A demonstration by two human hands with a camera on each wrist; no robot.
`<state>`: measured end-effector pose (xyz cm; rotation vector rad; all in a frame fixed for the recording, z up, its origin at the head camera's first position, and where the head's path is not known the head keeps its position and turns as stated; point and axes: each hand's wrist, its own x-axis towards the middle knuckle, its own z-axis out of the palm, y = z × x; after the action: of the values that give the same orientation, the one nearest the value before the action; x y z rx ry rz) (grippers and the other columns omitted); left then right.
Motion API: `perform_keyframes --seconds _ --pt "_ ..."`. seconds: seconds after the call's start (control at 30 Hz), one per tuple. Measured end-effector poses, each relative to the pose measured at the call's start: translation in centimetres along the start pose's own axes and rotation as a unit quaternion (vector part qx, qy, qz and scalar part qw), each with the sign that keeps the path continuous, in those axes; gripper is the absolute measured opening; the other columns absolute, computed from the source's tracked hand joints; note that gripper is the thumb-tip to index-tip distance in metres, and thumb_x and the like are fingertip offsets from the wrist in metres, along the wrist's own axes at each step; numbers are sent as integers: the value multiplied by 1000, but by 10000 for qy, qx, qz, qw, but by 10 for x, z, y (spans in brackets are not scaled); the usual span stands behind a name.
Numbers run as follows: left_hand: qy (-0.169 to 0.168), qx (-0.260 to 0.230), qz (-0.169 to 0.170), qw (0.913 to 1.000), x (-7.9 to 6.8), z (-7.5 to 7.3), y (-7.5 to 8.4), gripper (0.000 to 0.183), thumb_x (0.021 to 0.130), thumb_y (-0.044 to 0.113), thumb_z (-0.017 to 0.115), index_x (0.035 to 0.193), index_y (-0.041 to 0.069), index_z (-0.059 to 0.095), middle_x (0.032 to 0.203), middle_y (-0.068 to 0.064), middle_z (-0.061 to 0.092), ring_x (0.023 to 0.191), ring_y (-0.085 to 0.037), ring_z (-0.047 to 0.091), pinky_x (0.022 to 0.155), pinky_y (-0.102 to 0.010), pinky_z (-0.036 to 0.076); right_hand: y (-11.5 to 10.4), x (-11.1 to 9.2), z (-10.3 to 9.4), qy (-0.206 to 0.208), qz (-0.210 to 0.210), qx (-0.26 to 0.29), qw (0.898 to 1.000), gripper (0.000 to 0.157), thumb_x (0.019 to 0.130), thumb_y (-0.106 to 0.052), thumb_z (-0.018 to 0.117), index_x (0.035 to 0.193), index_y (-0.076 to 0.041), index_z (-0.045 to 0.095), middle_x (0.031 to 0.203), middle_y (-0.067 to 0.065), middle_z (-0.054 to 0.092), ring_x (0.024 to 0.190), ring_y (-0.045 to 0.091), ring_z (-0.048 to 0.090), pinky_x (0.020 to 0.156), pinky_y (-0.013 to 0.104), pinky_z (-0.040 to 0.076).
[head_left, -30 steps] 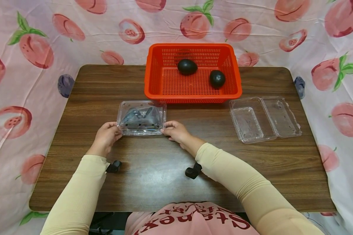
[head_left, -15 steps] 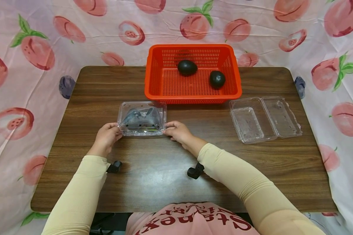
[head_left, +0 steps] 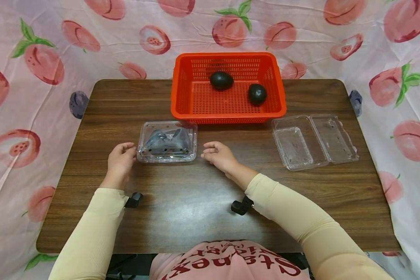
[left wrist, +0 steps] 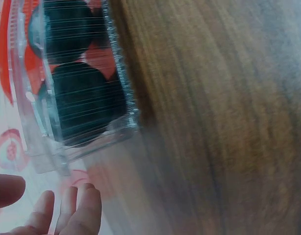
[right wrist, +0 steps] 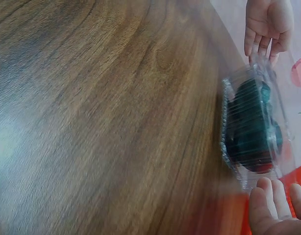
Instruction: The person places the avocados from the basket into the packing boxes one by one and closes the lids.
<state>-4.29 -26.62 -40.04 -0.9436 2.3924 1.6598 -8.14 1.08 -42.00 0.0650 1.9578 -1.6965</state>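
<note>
Left hand (head_left: 119, 164) and right hand (head_left: 222, 158) have relaxed fingers and hold nothing. On the wooden table (head_left: 182, 221) stands an orange-red plastic basket (head_left: 227, 116); near its front left corner, between the hands, lies a closed clear clamshell (head_left: 167, 158). Dark avocados (head_left: 221, 80) lie in both.

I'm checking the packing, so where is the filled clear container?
In the head view, the filled clear container sits left of centre on the table, between the left hand and the right hand, by the front left corner of the red basket.

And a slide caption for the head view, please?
Left hand and right hand flank a closed clear container near an orange basket.
</note>
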Motion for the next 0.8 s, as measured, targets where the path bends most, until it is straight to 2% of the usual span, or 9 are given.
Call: perform_keyframes --seconds 0.17,0.3,0.43,0.6,0.7,0.8 --pt "295 315 377 9984 -5 0 8 40 98 12 44 135 -2 47 115 -5 51 92 -7 47 81 -23 42 -4 -10 -14 -105 -213 -167 9996 45 88 -5 62 131 2 51 124 24 58 106 27 60 90 42 50" --pt "510 535 717 9947 -11 2 15 37 96 10 45 132 -1 51 123 -11 55 97 -6 47 79 -20 38 -8 -18 -25 -157 -306 -223 9992 45 88 -6 63 131 1 51 127 23 56 110 28 60 91 41 50" --pt "560 534 953 9924 -18 6 23 36 96 8 44 129 -2 52 127 -14 56 103 -11 50 79 -20 38 -12 -25 -38 -156 -434 -324 9984 44 90 -7 63 132 -1 51 129 22 55 114 28 58 92 37 49" --pt "446 279 1135 9921 -28 13 33 34 96 8 46 127 -2 53 124 -15 57 95 -4 50 77 -20 39 -15 -36 -54 -59 -671 -493 9965 44 91 -9 62 133 -2 50 129 19 55 117 28 56 94 38 48" --pt "302 -98 1156 9928 -33 19 37 32 96 7 48 125 -3 53 119 -13 57 91 -1 51 79 -19 41 -16 -42 -63 36 -838 -553 9949 45 91 -8 63 133 -1 50 128 19 56 117 30 56 94 38 49" --pt "40 -472 1152 9922 -38 28 41 30 95 4 47 124 -4 52 116 -10 57 96 -6 55 86 -22 44 -16 -48 -72 166 -1077 -664 9918 45 90 -7 64 132 1 50 127 21 56 117 32 56 91 36 49"
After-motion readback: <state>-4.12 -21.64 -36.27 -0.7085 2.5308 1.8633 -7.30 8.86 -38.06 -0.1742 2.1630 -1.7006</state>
